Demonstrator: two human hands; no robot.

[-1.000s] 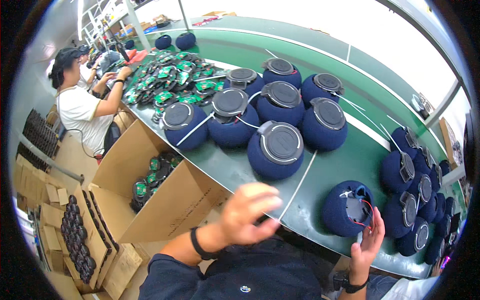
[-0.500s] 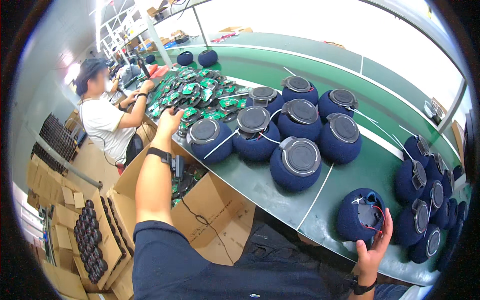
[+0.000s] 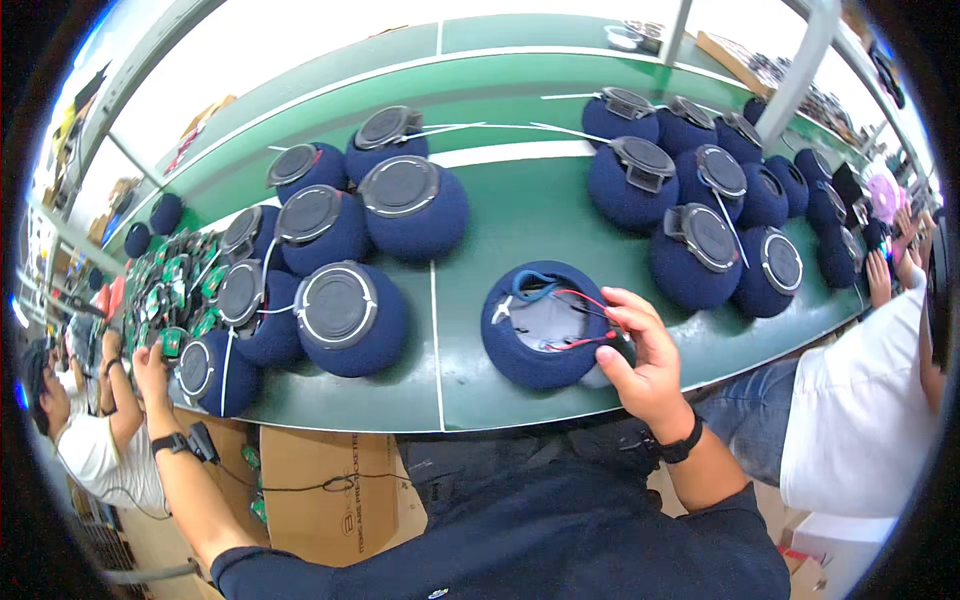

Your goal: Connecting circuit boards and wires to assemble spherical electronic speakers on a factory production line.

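Observation:
In front of me an open, round, navy fabric-covered speaker shell [image 3: 505, 345] sits on the green table. Red wires and a blue strip show at its opening. My right hand [image 3: 648, 365] curls against the shell's right side, fingers and thumb at the rim, with red wire ends between them. Far left, my left hand [image 3: 152, 375] is closed on a small green circuit board [image 3: 172, 342], beside a pile of similar boards [image 3: 165, 285]. A navy speaker with a dark round cap [image 3: 225, 385] is right beside that hand.
Several capped navy speakers [image 3: 350, 330] with white ties stand left of the shell; another group [image 3: 695, 265] stands to the right. Below the table edge is an open cardboard box [image 3: 325, 490]. People in white tops sit left [image 3: 100, 455] and right [image 3: 850, 410].
My view has turned right, bringing the right-hand speakers and another person into sight. My right hand's fingers have curled in at the shell's rim. My left hand is at the pile's near edge.

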